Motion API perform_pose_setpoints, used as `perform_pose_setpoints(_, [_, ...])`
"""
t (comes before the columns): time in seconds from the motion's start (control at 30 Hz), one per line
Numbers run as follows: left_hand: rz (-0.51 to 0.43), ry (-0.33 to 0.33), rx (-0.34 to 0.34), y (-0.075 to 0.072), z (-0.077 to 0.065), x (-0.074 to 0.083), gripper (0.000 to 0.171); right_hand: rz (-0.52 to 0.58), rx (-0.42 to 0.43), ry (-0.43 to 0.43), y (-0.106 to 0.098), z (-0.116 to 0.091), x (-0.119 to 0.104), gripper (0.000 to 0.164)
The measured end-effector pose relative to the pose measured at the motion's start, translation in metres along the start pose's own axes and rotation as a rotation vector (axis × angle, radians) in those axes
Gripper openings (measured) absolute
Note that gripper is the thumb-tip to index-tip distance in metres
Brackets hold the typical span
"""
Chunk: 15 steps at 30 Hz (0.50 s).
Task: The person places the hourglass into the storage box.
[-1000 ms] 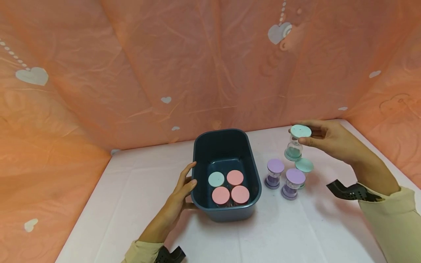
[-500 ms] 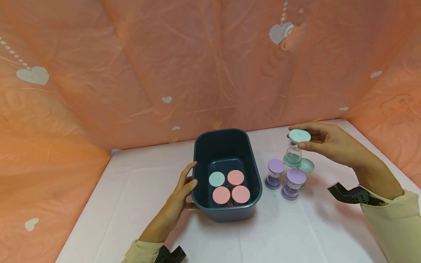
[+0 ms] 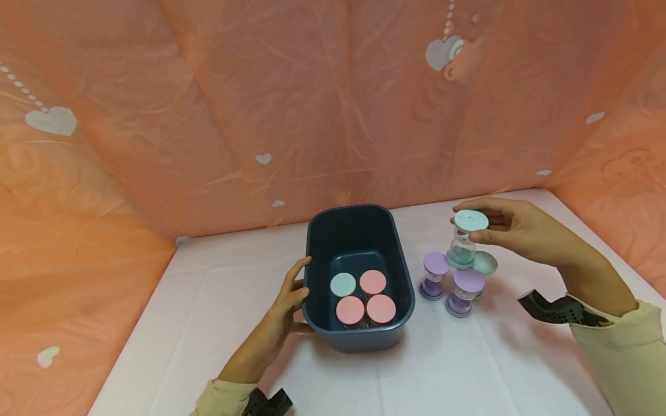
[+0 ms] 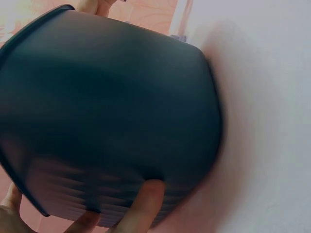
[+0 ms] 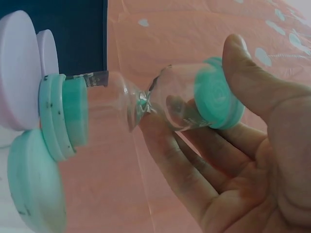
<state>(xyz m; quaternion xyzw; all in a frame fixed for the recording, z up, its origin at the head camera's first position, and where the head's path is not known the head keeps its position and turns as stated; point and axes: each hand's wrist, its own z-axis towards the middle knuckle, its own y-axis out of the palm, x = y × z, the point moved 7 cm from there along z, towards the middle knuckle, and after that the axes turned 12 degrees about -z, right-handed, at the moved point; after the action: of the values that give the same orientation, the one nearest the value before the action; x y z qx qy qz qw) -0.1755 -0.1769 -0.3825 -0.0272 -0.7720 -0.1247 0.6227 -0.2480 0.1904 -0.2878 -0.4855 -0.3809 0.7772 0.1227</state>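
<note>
My right hand [image 3: 520, 231] holds an hourglass [image 3: 462, 254] with mint-green caps by its upper end, thumb on one side and fingers on the other. In the right wrist view its clear waist and lower cap show, close to a second mint hourglass [image 5: 36, 182] and a purple cap [image 5: 18, 68]. Two purple hourglasses [image 3: 436, 264] stand just in front, to the left. With fingers spread, my left hand [image 3: 283, 306] rests against the left wall of a dark blue bin [image 3: 359, 341]; fingertips press the wall [image 4: 121, 97] in the left wrist view.
Inside the bin stand several hourglasses: one mint-capped [image 3: 343, 285] and three pink-capped [image 3: 372, 282]. The white table [image 3: 208, 300] meets a peach curtain [image 3: 312, 115] with white hearts behind and at both sides.
My right hand has brought the mint hourglass slightly down and left, nearer the purple ones. The left hand and the bin stay in place.
</note>
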Motion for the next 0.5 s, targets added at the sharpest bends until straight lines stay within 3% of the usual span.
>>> perform_pose_setpoints(0.5, [-0.027,0.000,-0.018,-0.001,-0.001,0.002,0.056,0.011,0.007,-0.071,0.005,0.020,-0.029,0.045])
